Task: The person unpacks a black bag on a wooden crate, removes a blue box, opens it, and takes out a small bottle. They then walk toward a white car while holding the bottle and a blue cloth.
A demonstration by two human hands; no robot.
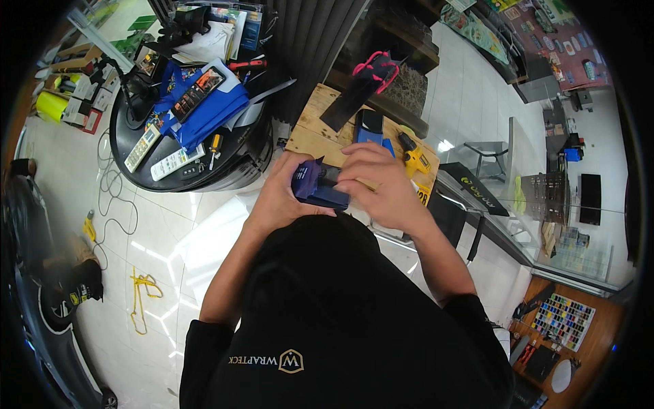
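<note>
My left hand (272, 201) is closed around a small dark purple-blue box (324, 196), held in front of my chest. An upright purple flap or piece stands at the box's left side. At its right side is my right hand (378, 184), fingers bent and pressed together over the box. A thin yellowish edge shows by those fingers; what they grip, if anything, I cannot make out. Just beyond my hands stands a wooden table (310, 126). A blue box with a dark top (369, 126) and a yellow-and-black power tool (413, 155) lie on it.
A black bag with pink handles (351, 95) lies at the wooden table's far side. To the left, a round black table (225, 170) carries a phone (197, 94), remotes (143, 148) and blue cloth (221, 112). A yellow strap (138, 300) and cable lie on the floor.
</note>
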